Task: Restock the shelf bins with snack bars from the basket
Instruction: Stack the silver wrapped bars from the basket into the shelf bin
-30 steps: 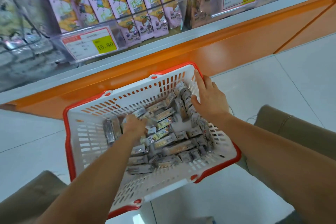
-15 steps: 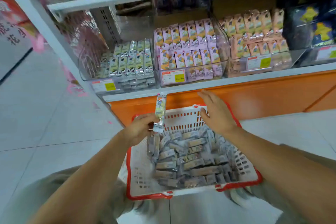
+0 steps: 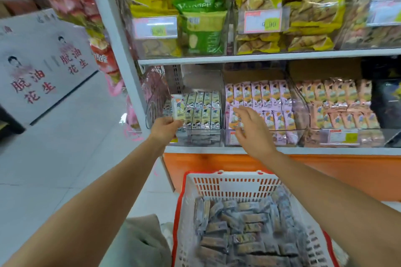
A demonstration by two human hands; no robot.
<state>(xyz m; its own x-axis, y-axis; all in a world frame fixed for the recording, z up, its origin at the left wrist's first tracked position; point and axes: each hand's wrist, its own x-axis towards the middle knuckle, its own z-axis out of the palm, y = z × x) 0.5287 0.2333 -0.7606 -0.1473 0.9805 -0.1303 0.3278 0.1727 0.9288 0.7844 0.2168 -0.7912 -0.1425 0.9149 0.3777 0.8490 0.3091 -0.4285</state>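
My left hand (image 3: 165, 126) grips one snack bar (image 3: 178, 107) upright at the left front of the clear shelf bin (image 3: 149, 112), which holds rows of matching grey-and-yellow bars (image 3: 202, 107). My right hand (image 3: 252, 128) is raised with fingers spread and holds nothing, in front of the neighbouring bin of pink bars (image 3: 260, 97). Below, the white basket with a red rim (image 3: 227, 182) sits on the floor and contains several loose bars (image 3: 240, 230).
An orange base panel (image 3: 325, 169) runs under the white shelf edge. A bin of peach packs (image 3: 338, 102) stands further right. Yellow and green snack bags (image 3: 201, 26) fill the upper shelf. A white shelf post (image 3: 112, 34) and tiled floor lie to the left.
The view has tilted up from the basket to the shelf. My left hand lifted one bar out of the basket to the grey bin. My right hand left the basket rim and rose.
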